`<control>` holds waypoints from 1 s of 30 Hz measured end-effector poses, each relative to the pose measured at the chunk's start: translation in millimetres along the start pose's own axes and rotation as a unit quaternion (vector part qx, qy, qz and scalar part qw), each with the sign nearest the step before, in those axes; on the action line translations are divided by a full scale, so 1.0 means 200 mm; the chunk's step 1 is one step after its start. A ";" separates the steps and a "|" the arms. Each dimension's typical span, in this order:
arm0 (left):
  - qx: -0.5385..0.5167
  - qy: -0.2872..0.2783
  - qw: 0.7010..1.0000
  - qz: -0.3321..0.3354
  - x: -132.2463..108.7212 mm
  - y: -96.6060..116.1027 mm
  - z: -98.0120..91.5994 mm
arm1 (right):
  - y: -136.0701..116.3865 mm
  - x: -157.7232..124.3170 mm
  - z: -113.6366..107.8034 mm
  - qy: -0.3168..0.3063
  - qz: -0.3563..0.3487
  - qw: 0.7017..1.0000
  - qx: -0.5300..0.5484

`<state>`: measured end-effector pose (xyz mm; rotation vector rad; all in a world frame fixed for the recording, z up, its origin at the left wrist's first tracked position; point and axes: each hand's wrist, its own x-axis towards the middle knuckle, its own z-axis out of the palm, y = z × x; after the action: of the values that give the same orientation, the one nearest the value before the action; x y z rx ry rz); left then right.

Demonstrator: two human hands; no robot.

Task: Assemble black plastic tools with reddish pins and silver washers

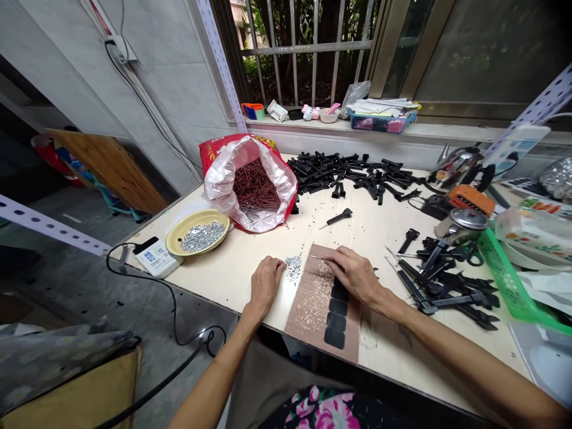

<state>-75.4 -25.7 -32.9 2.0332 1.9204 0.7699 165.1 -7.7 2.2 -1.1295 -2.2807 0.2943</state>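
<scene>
My left hand (267, 280) rests on the table with thumb and fingertips pinched together; anything between them is too small to make out. Just right of it lies a small pile of silver metal pieces (294, 267). My right hand (355, 274) is closed on a thin rod (316, 257), whose tip points left over a brown board (306, 319). Pale specks cover much of that board, and a column of black rounded squares (336, 322) runs down its right side. Beyond the board lies a single black part (338, 218) with a thin pin sticking out.
An open red bag (286, 205) holds many thin reddish-brown rods. Left of it stand a yellow dish (172, 238) of silver pieces and a white box (157, 257). Black plastic parts (330, 170) heap at the back; more black parts with tools (440, 280) lie right, beside a green tray (504, 274).
</scene>
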 end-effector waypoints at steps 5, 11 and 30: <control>-0.200 0.042 0.975 -0.085 0.02 0.02 -0.02 | -0.08 0.04 0.06 0.013 -0.015 1.000 0.013; -0.637 -0.048 0.720 -0.271 -0.02 0.16 -0.07 | -0.17 0.05 0.09 0.010 -0.044 0.999 0.022; -0.584 -0.038 0.785 -0.204 -0.07 0.33 -0.04 | -0.21 -0.05 0.01 0.076 -0.032 0.988 -0.127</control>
<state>-22.7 -47.1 4.8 0.8233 1.1685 1.2621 141.2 -41.6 14.1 -1.1560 -2.2563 -0.1089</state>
